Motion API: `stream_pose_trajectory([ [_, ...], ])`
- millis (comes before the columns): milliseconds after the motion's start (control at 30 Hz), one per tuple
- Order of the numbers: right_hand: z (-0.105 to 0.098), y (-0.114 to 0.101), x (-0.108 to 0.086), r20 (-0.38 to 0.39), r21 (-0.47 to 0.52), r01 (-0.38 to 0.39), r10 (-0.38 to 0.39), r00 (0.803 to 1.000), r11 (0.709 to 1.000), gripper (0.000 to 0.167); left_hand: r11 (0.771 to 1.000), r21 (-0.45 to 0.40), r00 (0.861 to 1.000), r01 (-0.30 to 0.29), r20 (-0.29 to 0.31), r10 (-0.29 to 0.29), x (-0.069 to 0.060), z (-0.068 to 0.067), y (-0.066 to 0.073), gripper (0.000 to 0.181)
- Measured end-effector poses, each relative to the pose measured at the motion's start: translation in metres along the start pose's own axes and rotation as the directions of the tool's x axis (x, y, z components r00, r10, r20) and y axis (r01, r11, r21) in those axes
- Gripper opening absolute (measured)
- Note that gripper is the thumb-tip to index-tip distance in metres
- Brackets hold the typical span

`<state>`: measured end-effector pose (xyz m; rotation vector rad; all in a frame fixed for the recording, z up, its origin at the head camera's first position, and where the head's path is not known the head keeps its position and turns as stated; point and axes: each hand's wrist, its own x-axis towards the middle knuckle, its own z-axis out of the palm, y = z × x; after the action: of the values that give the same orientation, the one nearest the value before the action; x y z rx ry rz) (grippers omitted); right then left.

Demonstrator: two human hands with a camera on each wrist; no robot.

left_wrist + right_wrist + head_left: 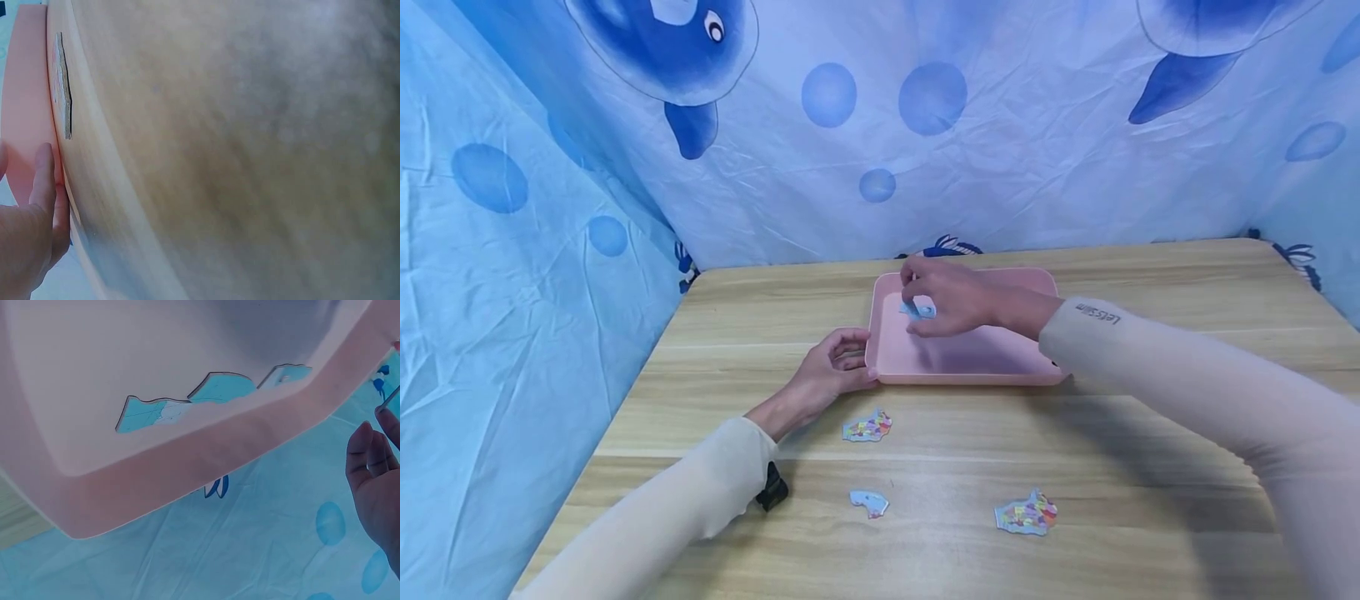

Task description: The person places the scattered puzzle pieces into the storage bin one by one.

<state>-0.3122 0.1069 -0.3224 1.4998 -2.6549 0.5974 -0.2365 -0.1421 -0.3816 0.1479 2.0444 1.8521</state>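
Note:
A pink tray [973, 379] stands toward the back of the table. My left hand [827, 375] holds its near left corner, thumb at the front and fingers along the left side; in the left wrist view, fingers touch the tray's outer wall [25, 81]. Above the tray's left part, my right hand [951, 300] pinches a thin puzzle piece [392, 397], seen nearly edge-on at the right wrist view's edge. Inside the tray lie light blue puzzle pieces [222, 387], partly hidden by its wall. The head view shows one blue piece [925, 311] beside my right fingers.
On the wooden table [760, 317], in front of the tray, lie a colourful puzzle piece [867, 427], a small blue piece [868, 502] and another colourful piece [1027, 514]. A blue curtain [1000, 167] with sea pictures hangs behind and at the sides.

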Motion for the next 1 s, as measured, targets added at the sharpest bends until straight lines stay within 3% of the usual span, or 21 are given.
stream_pose_trajectory([
  [200, 0.018, 0.009, 0.008, 0.068, -0.002, 0.020, -0.020, 0.997, 1.000, 0.025, 1.000, 0.000, 1.000, -0.002, -0.004, 0.002, 0.000, 0.000, -0.001, 0.064],
  [400, 0.036, 0.011, 0.014, 0.151, -0.026, 0.030, -0.026, 0.988, 0.999, 0.032, 1.000, -0.024, 1.000, -0.010, 0.012, 0.011, 0.000, 0.001, -0.001, 0.063],
  [567, 0.043, 0.009, 0.018, 0.158, -0.052, 0.059, -0.050, 0.986, 0.997, 0.030, 0.999, -0.034, 1.000, -0.011, 0.007, 0.011, 0.000, 0.002, 0.000, 0.062],
  [800, 0.049, 0.006, 0.019, 0.224, -0.131, -0.005, 0.035, 0.974, 0.991, 0.032, 1.000, -0.029, 1.000, 0.002, 0.005, -0.002, -0.001, 0.001, 0.002, 0.061],
  [1000, 0.049, 0.006, 0.015, 0.228, -0.154, 0.019, 0.017, 0.973, 0.988, 0.034, 1.000, -0.023, 1.000, -0.004, 0.008, 0.004, -0.002, 0.000, 0.002, 0.063],
])
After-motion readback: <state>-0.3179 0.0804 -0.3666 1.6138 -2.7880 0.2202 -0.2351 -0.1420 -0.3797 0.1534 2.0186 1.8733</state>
